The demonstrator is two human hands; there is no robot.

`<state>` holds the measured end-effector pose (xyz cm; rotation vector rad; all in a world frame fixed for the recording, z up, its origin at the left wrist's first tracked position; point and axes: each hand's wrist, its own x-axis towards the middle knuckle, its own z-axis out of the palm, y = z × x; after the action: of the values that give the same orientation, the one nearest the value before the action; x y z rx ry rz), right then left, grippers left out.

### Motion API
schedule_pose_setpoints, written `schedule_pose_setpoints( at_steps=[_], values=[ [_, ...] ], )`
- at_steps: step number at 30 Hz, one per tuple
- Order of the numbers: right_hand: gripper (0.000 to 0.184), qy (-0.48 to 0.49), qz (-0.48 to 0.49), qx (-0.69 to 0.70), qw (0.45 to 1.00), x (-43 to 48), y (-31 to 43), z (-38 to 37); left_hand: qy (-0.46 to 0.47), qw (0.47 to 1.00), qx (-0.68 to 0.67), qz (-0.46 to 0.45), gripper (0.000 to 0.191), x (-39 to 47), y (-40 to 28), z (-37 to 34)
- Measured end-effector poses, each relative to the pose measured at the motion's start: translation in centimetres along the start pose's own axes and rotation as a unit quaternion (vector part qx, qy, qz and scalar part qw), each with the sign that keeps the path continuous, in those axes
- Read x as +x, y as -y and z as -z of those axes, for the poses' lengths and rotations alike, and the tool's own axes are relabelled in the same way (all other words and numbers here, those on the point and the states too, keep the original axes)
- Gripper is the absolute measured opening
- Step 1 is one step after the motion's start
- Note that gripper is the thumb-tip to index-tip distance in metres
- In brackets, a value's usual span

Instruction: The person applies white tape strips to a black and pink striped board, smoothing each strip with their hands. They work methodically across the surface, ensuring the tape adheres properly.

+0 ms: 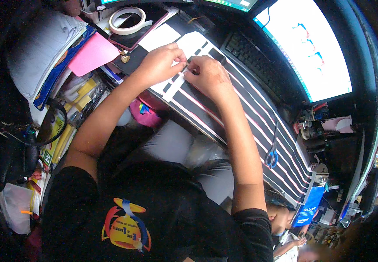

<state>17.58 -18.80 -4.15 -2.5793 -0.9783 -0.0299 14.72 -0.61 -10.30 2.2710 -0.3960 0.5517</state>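
Observation:
Both of my hands meet over the upper end of a row of long black strips with white and red edges (257,131). My left hand (162,64) has its thumb and forefinger pinched together beside a white band with short black marks (174,85). Close by on the right, my right hand (208,75) is curled, its fingertips at the same band. Whatever lies between the fingertips is too small to make out. Scissors with blue handles (271,159) lie on the strips, farther down to the right.
A roll of masking tape (127,31) rests on a dark tablet-like object at the upper left. Beyond the strips are a black keyboard (251,54) and a lit monitor (307,49). A blue record book (308,209) sits at the strips' lower end. Another person's arm (287,249) shows lower right.

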Motion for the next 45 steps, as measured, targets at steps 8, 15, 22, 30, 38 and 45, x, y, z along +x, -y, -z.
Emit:
schedule_pose_setpoints(
  at_steps=[8, 15, 22, 30, 38, 45],
  values=[
    [0.02, -0.076, -0.009, 0.069, 0.995, -3.3, -0.6, 0.5, 0.005, 0.999, 0.025, 0.035, 0.015, -0.8, -1.3, 1.8],
    [0.022, -0.086, 0.042, 0.101, 0.99, -5.8, -0.5, -0.4, 0.039, 0.989, 0.093, 0.105, 0.017, -2.8, -3.0, 2.8],
    [0.023, -0.074, 0.067, 0.1, 0.99, -5.8, -0.9, -0.6, 0.012, 0.994, 0.094, 0.059, 0.015, -3.3, -3.0, 2.4],
    [0.022, -0.085, 0.088, 0.07, 0.99, -6.0, -0.7, -0.7, -0.009, 0.993, 0.104, 0.057, 0.015, -3.5, -2.9, 1.9],
    [0.021, -0.075, 0.095, 0.085, 0.989, -5.9, -1.1, -0.9, -0.006, 0.991, 0.111, 0.07, 0.016, -3.5, -3.2, 1.8],
    [0.02, -0.095, 0.127, 0.085, 0.984, -5.9, -1.1, -1.2, 0.002, 0.99, 0.122, 0.076, 0.017, -3.3, -3.1, 1.8]
  ],
)
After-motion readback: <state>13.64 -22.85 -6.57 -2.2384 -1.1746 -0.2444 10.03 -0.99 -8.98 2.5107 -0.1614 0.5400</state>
